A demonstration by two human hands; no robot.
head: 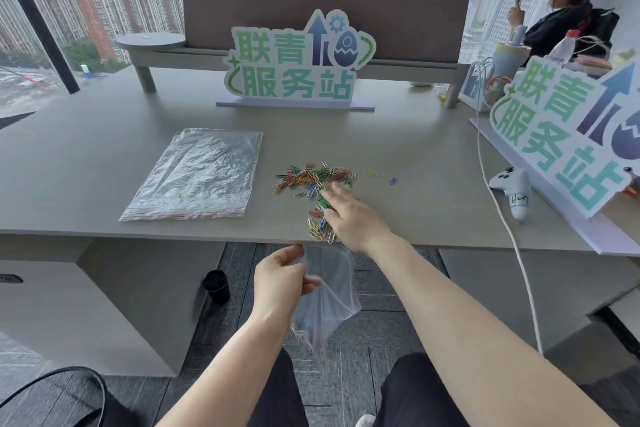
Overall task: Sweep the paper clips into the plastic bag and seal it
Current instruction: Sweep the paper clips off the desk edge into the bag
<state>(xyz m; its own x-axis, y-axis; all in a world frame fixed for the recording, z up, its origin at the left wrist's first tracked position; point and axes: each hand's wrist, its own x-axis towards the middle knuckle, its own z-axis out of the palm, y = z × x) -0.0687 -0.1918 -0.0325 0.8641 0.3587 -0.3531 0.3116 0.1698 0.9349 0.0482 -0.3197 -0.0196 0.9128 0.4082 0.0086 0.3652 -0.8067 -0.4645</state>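
Desk [104, 156] holds many paper clips [313, 178]; right hand [349, 218] flat on them, left hand [282, 276] pinches one plastic bag [329, 302].

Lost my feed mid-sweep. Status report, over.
Left hand pinches plastic bag below desk edge. Right hand flat, sweeping paper clips. Most clips on desk, two strays right. Nothing blocking.

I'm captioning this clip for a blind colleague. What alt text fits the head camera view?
A person's right hand lies flat on a grey desk, among coloured paper clips near the edge, while the left hand holds a clear plastic bag just below that edge. A stack of spare bags lies to the left.
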